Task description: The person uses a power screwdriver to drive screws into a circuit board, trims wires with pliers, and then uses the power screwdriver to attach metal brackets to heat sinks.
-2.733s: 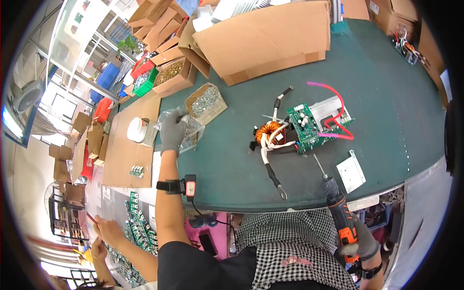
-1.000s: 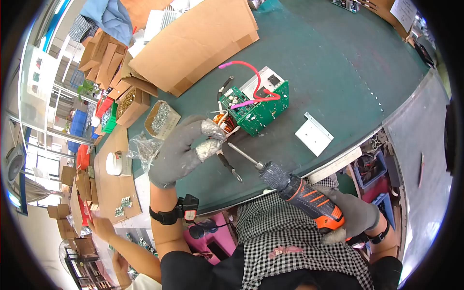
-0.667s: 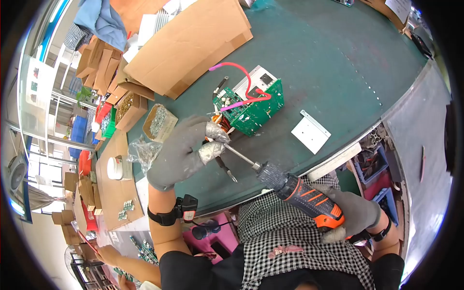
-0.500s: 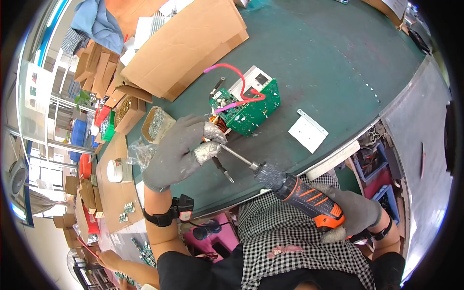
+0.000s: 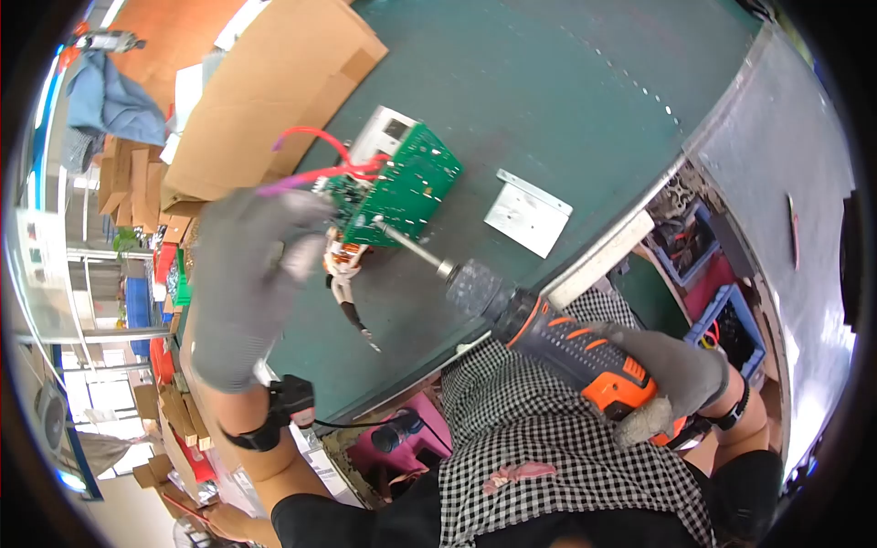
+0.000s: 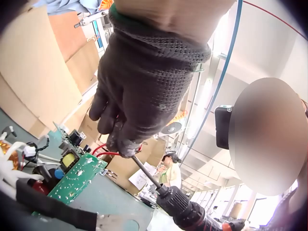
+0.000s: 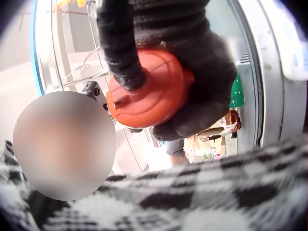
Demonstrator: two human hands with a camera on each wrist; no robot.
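Observation:
My gloved right hand (image 5: 671, 374) grips the orange-and-black electric screwdriver (image 5: 548, 338); its silver bit points up-left across the green circuit board (image 5: 420, 183). A small bright piece shows at the bit's tip in the head view. Left of that tip is my blurred, gloved left hand (image 5: 251, 274), fingers bent. In the left wrist view its fingertips (image 6: 126, 147) overlap the bit's end; whether they pinch anything is hidden. Red wires (image 5: 320, 169) curve over the board. Beside it lie an orange copper coil (image 5: 345, 258) and a black-sleeved cable (image 5: 350, 310) with a metal lug.
A white metal plate (image 5: 528, 217) lies right of the board. A large cardboard box (image 5: 265, 100) stands at the upper left. Blue bins (image 5: 731, 333) sit below the table edge at the right. Another person's arm (image 5: 233, 522) shows at the lower left.
My left hand has gone from the clear bag to the bit's tip, then left from it. My right hand has raised the screwdriver toward the board. The head view has shifted right.

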